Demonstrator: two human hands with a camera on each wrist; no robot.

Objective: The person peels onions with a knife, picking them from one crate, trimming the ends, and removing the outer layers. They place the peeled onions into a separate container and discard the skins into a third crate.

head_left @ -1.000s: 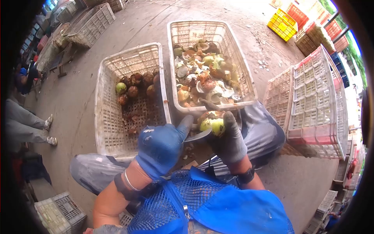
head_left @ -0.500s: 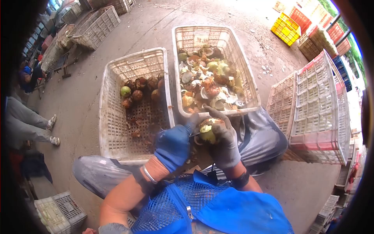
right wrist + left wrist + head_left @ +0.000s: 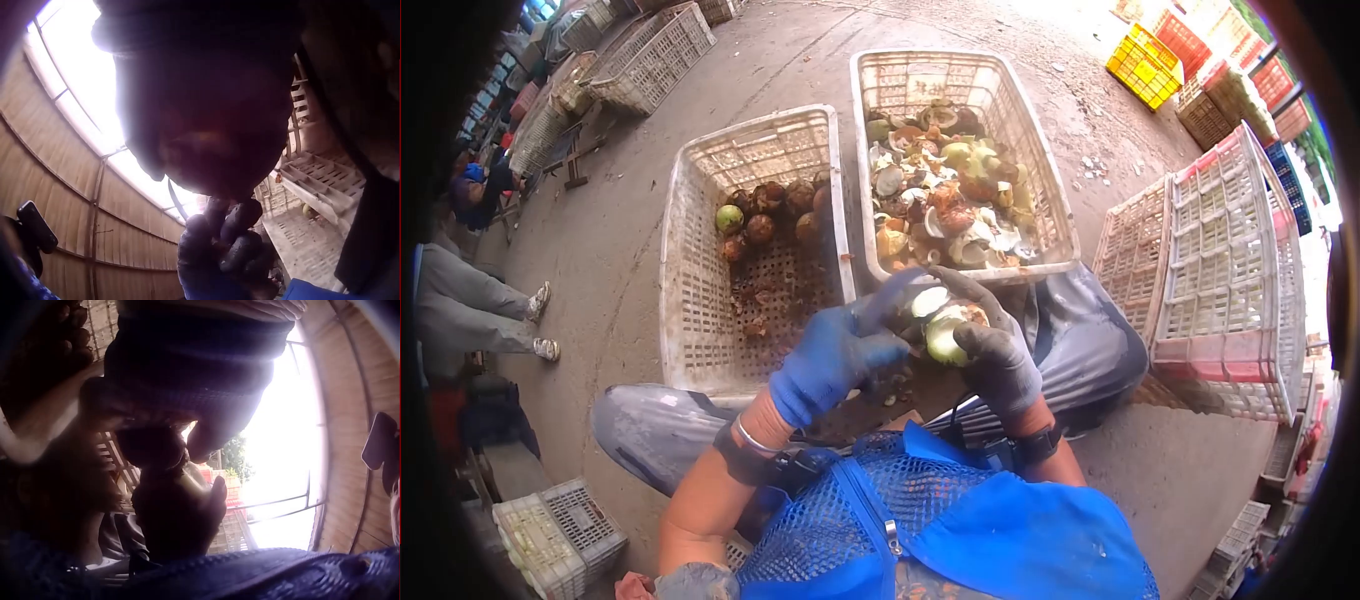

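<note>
Right hand (image 3: 1002, 368) curls its fingers round a pale-cut fruit (image 3: 945, 338); just beside them, left hand (image 3: 825, 362) grips a knife (image 3: 175, 199), fingers bent.

In the head view, your left hand (image 3: 825, 358) and the knife blade (image 3: 890, 295) are smeared by blur, the handle hidden inside your fist. Your right hand (image 3: 1002, 362) covers part of the fruit (image 3: 943, 342). Both wrist views leave your hands mostly in shadow. The dark left edge cuts off the bystander (image 3: 475, 300) above the legs.
</note>
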